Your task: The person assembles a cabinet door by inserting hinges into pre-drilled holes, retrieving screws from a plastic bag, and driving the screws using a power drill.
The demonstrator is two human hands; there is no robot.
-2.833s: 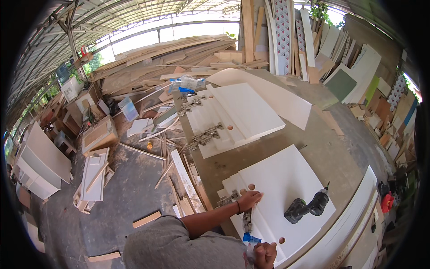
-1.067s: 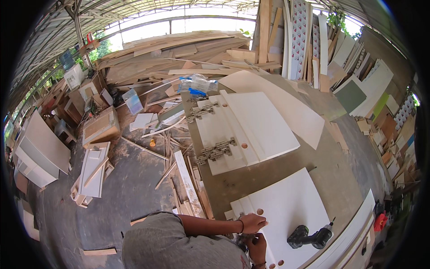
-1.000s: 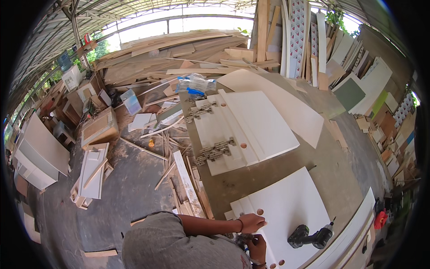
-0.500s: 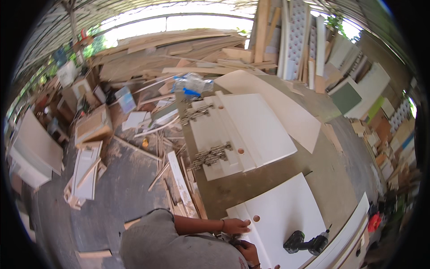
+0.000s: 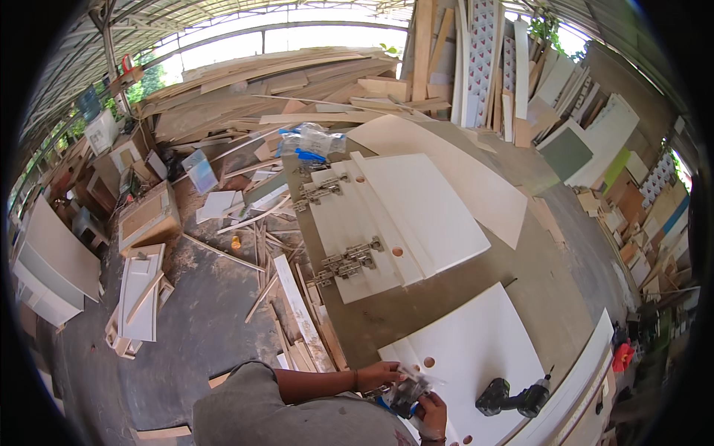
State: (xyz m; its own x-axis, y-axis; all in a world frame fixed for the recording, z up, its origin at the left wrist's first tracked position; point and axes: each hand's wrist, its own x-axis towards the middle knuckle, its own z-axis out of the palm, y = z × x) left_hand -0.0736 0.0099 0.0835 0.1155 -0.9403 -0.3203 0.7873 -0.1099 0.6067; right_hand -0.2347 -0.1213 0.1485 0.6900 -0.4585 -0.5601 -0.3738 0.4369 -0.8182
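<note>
A: Since the frame half a second back, left hand (image 5: pixel 378 374) has shifted along the near edge of the white panel (image 5: pixel 483 349) toward right hand (image 5: pixel 431 411); cordless drill (image 5: pixel 515 398) unmoved.

B: Item one, hands?

A: Both closed on a small clear plastic bag (image 5: pixel 411 386) with dark contents, held between them over the panel's near corner. Left fingers pinch its side; right fingers grip from below. Contents too small to identify.

B: Item two, same panel?

A: Drill, black, lying on its side just right of the hands. One round bored hole (image 5: pixel 428 362) beside the bag.

B: Farther out?

A: Stacked white door panels (image 5: pixel 416 215) on the brown workbench (image 5: pixel 535 282), metal hinges (image 5: pixel 348 260) fitted along their left edge. Beyond, a clear bag with blue parts (image 5: pixel 309 141).

B: Farthest?

A: Heaped timber boards (image 5: pixel 282 82); upright sheets (image 5: pixel 483 59) leaning at the back.
</note>
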